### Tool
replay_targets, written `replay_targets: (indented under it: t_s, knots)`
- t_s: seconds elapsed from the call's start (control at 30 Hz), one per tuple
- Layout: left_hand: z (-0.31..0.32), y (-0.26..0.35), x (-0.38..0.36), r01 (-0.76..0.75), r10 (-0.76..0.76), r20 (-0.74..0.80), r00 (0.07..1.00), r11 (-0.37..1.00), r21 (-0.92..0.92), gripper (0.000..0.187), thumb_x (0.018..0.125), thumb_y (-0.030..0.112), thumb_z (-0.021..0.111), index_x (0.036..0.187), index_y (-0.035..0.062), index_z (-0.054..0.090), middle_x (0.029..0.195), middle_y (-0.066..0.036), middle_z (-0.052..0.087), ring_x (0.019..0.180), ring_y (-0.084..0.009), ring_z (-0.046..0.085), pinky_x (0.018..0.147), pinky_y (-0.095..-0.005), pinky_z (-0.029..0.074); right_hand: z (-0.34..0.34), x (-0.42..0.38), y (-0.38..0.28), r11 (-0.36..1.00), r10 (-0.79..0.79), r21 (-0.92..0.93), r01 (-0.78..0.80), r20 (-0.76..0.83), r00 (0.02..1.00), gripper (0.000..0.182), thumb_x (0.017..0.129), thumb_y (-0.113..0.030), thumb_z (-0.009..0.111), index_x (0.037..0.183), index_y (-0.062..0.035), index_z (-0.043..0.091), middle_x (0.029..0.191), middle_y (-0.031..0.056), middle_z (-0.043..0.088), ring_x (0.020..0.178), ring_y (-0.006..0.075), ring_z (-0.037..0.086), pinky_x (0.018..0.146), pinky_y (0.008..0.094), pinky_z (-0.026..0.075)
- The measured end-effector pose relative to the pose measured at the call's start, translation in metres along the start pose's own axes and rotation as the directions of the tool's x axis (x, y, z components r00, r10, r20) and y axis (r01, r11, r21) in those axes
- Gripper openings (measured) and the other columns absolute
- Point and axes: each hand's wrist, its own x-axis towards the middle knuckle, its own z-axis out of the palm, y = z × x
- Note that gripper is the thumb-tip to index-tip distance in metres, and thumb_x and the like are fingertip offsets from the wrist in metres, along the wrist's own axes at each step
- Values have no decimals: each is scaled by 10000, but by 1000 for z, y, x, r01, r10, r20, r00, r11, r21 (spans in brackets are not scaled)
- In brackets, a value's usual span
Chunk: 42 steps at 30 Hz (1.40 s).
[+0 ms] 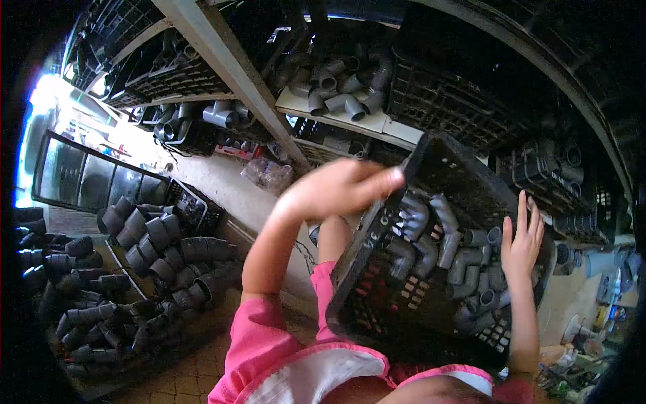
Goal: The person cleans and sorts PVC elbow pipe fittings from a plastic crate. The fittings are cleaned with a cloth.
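Observation:
I hold a black plastic crate tilted in front of me, between both hands. Several grey PVC elbow fittings lie inside it. My left hand grips the crate's upper left rim, fingers curled over the edge. My right hand presses against the crate's right rim with its fingers stretched upward. Pink sleeves cover my upper arms.
Metal shelving ahead carries more black crates and loose grey fittings. A large heap of grey pipe fittings covers the floor at left, beside another black crate. A clear plastic bag lies on the floor.

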Motion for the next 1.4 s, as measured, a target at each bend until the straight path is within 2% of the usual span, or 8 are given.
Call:
replay_targets:
  t_s: [0.23,0.3,0.4,0.57,0.67,0.77,1.03,1.4]
  knots:
    - [45,21,-51,17,-44,-104,994,967,-256,379,945,313,619,902,-63,629,729,-28,610,718,-69,525,624,-292,461,-74,-101,75,776,599,-276,-567,40,800,769,956,-548,490,1556,-160,203,1581,222,191,1436,440,217,1170,529,162]
    - [47,29,-53,31,-59,-101,993,966,-256,329,951,266,625,915,-62,634,732,16,591,718,-37,505,602,-261,439,-75,-148,119,654,705,223,-723,167,689,825,938,-579,521,1535,-90,229,1518,212,298,1398,353,303,1140,432,243]
    - [62,53,-47,21,-56,-176,983,980,-196,316,947,264,641,868,-42,628,698,40,540,672,-28,441,559,-245,383,-68,-199,149,-85,597,576,-813,683,421,727,924,-567,578,1417,-58,414,1039,84,600,905,159,620,770,300,509]
    - [89,62,-11,65,-77,-270,960,997,-52,411,930,282,664,670,1,511,614,61,417,632,-39,351,521,-269,288,-35,-183,111,-485,645,725,-489,674,360,536,943,-495,592,1345,-156,491,999,38,637,822,147,634,679,284,525]
    - [105,76,0,120,-132,-337,932,991,-54,390,919,260,677,655,26,510,624,75,410,619,-36,360,522,-264,279,-62,-173,93,-640,231,741,-201,435,870,569,967,-441,574,1412,-113,441,1241,82,598,1074,190,607,883,334,505]
    - [110,74,-5,183,-181,-414,892,982,-37,319,922,253,664,700,38,586,667,75,515,623,-22,423,530,-231,323,41,-184,161,-400,284,662,-634,747,601,902,861,-633,589,1528,-105,287,1560,106,307,1453,237,240,1156,400,190]
    - [112,96,-45,284,-329,-717,615,940,-188,288,913,220,665,678,100,552,649,82,462,600,-30,399,544,-218,335,28,-108,151,-226,291,682,-695,728,620,912,868,-590,611,1525,-54,274,1536,121,347,1432,230,280,1155,366,191]
    - [92,60,-56,360,-568,-675,471,823,-440,181,906,252,656,897,72,658,799,2,635,649,-86,577,617,-227,485,1,-108,117,-601,227,625,-498,731,644,761,929,-458,611,1487,-18,339,1479,94,426,1353,185,392,1106,326,295]
